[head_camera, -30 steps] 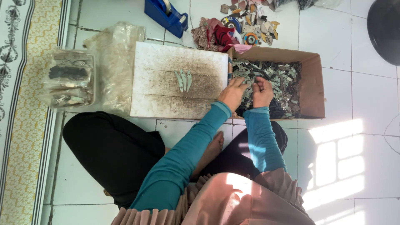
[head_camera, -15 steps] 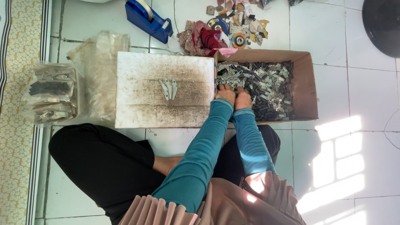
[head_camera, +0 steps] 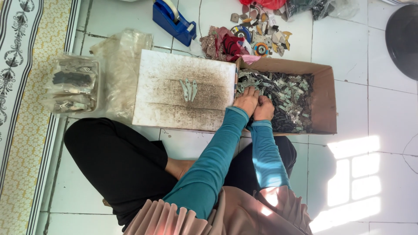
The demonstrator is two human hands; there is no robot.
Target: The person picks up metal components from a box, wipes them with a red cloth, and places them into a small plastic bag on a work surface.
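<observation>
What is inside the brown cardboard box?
The cardboard box holds a pile of small metal pieces. Both hands, left hand and right hand, cover some pieces; the bottom is hidden.

Open brown cardboard box on the tile floor, right of centre, rectangular, flaps up, filled with small grey metal pieces. 1 clear plastic bag at far left, packed with grey and dark metal parts. A second clear plastic bag, crumpled, just beside it, against the white board's left edge. Round disc labels in orange and blue among the scraps above the box; print too small to tell. No signs or screens.
</observation>
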